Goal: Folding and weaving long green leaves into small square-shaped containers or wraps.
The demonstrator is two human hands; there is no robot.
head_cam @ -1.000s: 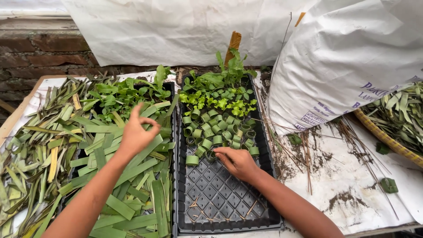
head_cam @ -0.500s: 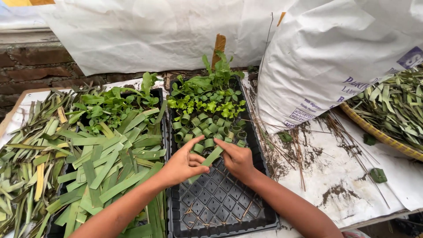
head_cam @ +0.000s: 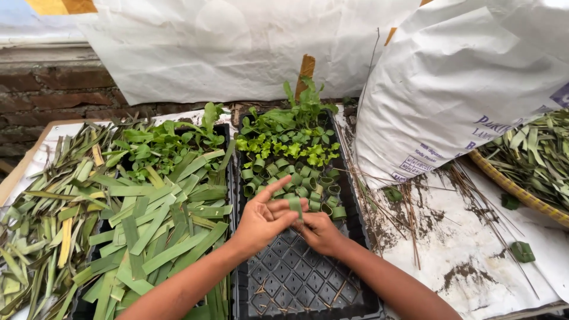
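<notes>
Over black seedling tray [head_cam: 308, 284], left hand [head_cam: 261, 216] and right hand [head_cam: 320, 231] met, fingers apparently pinching green leaf strip [head_cam: 295, 204]; rolled leaf cups [head_cam: 290, 178] just beyond.

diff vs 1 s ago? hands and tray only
The left hand came off the pile of cut leaf strips and moved right, over the black seedling tray, to meet the right hand. Both now pinch one green leaf strip between their fingertips. The right hand barely shifted. The tray, its rolled leaf cups and the white sack stayed put.
</notes>
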